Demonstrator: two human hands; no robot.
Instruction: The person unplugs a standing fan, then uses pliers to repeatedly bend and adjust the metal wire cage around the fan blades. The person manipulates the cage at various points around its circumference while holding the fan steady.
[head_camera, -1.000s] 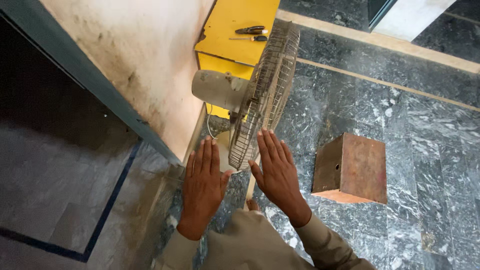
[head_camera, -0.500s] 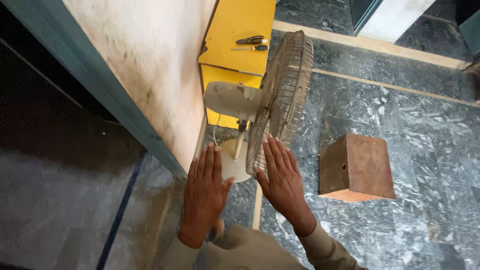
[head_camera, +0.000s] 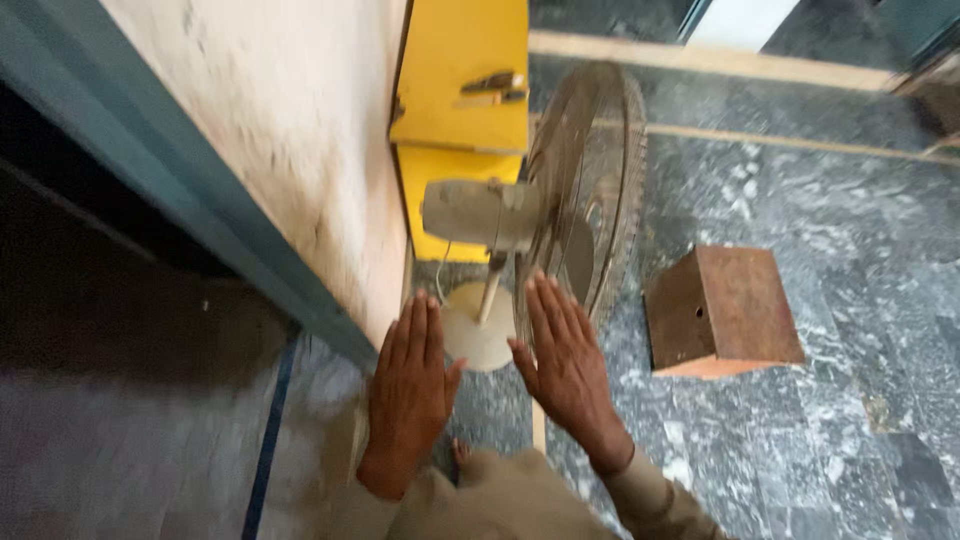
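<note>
Your left hand (head_camera: 408, 390) and right hand (head_camera: 565, 365) are flat and empty, fingers straight and together, flanking the pedestal fan (head_camera: 545, 220) at 12 o'clock; brown box (head_camera: 722, 310) at 2 o'clock.

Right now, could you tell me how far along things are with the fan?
Done: the fan stands upright on its round base beside the wall, in front of the yellow box. In hand: the left hand and right hand reach toward it, open and flat, gripping nothing. Left: neither hand has hold of the fan.
</note>
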